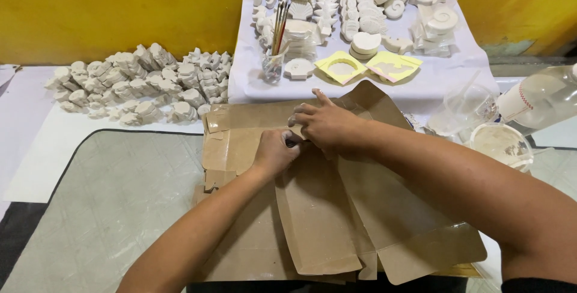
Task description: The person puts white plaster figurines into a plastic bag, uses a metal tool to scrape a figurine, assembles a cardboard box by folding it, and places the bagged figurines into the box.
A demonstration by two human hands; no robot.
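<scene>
fingers of left hand (275,152) curled, grip hidden under right hand (324,126); right fingers flat on cardboard (312,209).

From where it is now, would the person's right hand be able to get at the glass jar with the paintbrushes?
Probably yes. The right hand rests on the flattened cardboard, and the jar of brushes stands just beyond it on the white cloth. Nothing stands between them, and the left hand lies lower, clear of that path.
</scene>
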